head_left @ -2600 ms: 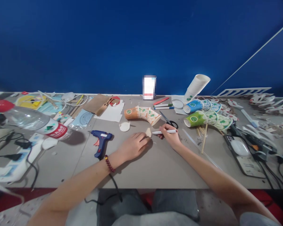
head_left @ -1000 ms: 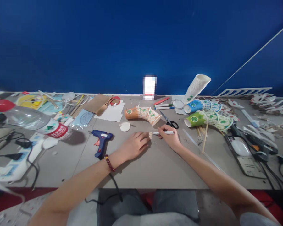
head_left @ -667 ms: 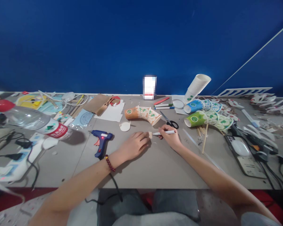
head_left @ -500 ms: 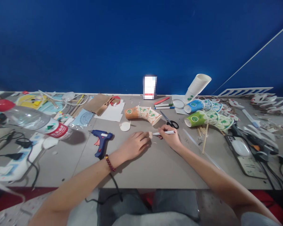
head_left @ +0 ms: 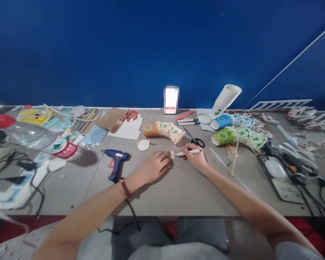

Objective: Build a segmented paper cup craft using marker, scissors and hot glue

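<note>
My left hand (head_left: 155, 167) lies on the grey table, its fingertips pressing down a small patterned paper piece (head_left: 172, 155). My right hand (head_left: 194, 157) is closed round a white marker (head_left: 191, 152), whose tip points left at the paper piece. Behind my hands, an orange chain of joined paper cups (head_left: 164, 130) lies on its side. A white paper disc (head_left: 143, 145) sits left of it, and a blue glue gun (head_left: 116, 162) lies left of my left hand. Black-handled scissors (head_left: 196, 141) are behind my right hand.
Blue and green cup chains (head_left: 239, 136) lie at the right, below a tilted stack of white cups (head_left: 226, 99). A phone (head_left: 283, 180) is at the right. A large bottle (head_left: 40, 137) and a power strip (head_left: 24, 184) stand out at the left. Pens (head_left: 188, 122) lie behind the scissors.
The marker has tilted slightly in my right hand. My left hand stays on the paper piece, and the view has shifted very slightly.
</note>
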`<state>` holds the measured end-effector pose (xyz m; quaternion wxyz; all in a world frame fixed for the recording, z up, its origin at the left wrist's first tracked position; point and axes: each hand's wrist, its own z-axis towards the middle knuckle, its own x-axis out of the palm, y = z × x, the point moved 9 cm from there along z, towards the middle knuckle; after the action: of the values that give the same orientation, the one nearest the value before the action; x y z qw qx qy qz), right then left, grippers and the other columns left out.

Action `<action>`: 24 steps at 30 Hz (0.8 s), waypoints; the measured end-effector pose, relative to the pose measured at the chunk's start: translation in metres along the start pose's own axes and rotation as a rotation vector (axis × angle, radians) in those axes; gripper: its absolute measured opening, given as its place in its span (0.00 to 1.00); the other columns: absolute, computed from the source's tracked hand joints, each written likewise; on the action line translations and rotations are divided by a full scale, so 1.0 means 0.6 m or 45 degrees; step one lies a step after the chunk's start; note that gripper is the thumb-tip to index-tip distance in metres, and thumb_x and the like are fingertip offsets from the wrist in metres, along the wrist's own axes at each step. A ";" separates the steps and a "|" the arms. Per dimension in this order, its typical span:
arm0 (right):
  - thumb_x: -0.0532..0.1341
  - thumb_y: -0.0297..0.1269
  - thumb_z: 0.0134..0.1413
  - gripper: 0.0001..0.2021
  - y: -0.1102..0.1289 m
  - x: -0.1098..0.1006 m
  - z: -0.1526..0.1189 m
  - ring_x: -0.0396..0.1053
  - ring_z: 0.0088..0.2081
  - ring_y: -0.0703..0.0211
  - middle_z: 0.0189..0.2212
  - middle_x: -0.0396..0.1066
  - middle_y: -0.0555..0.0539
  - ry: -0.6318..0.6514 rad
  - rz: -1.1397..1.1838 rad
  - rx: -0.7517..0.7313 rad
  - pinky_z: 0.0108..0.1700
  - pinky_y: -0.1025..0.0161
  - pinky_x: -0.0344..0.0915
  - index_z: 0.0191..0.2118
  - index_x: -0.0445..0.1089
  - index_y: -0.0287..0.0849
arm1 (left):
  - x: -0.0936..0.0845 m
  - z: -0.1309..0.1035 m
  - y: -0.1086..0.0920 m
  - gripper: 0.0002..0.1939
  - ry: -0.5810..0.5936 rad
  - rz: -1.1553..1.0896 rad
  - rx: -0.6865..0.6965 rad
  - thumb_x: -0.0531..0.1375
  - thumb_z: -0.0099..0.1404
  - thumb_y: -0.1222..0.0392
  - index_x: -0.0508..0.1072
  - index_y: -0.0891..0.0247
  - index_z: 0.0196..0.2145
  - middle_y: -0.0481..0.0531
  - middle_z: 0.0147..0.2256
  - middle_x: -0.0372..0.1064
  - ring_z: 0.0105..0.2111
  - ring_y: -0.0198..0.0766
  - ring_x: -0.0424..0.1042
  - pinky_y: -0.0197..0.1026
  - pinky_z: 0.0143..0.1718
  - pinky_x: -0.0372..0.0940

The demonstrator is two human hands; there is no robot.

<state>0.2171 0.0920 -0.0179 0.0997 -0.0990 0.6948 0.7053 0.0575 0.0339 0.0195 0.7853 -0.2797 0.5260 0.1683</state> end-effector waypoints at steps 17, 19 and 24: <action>0.63 0.42 0.46 0.14 0.001 0.003 -0.001 0.64 0.18 0.62 0.15 0.65 0.53 0.013 0.052 0.056 0.22 0.65 0.62 0.17 0.61 0.44 | -0.002 0.001 0.000 0.13 -0.014 -0.003 0.001 0.50 0.72 0.59 0.69 0.62 0.50 0.58 0.55 0.68 0.51 0.44 0.67 0.49 0.51 0.65; 0.62 0.42 0.46 0.14 0.005 0.004 -0.002 0.63 0.18 0.62 0.15 0.65 0.53 0.017 0.045 0.043 0.22 0.65 0.62 0.17 0.61 0.44 | -0.001 0.000 0.000 0.14 -0.010 0.004 0.003 0.50 0.72 0.59 0.69 0.62 0.51 0.58 0.55 0.67 0.51 0.44 0.67 0.49 0.51 0.64; 0.61 0.42 0.47 0.15 0.014 0.003 -0.003 0.63 0.18 0.62 0.14 0.65 0.52 -0.002 -0.033 -0.016 0.23 0.65 0.61 0.16 0.61 0.44 | -0.001 0.001 -0.001 0.13 -0.015 0.009 0.009 0.50 0.72 0.59 0.69 0.63 0.50 0.58 0.55 0.68 0.50 0.45 0.67 0.50 0.50 0.65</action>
<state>0.2132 0.0901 -0.0104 0.1087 -0.1078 0.6891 0.7083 0.0578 0.0337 0.0205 0.7888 -0.2740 0.5230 0.1709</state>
